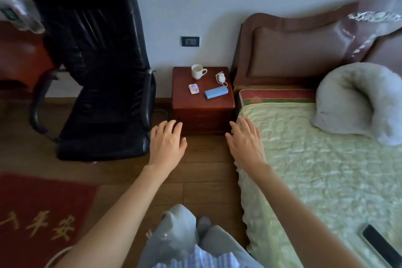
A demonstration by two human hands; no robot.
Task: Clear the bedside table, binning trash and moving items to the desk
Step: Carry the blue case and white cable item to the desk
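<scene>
- Left hand and right hand are held out, fingers spread and relaxed; nothing is gripped by either. Both are short of the bedside table, not touching it.
- Four items are seen on the table top, none yet moved: white mug at the back, small wrapper front left, blue box front right, white charger with cord back right.
- Step in hand is judged as the first pick.
- The wrapper is likely the trash; it lies flat, so a fingertip pinch at an edge is advised.
- The mug is best taken by the handle and kept upright; contents cannot be told.
- The loose cord is to be gathered with the charger so it does not snag the box.
- No bin is in view. The desk is probably the red surface far left, behind the office chair.
</scene>
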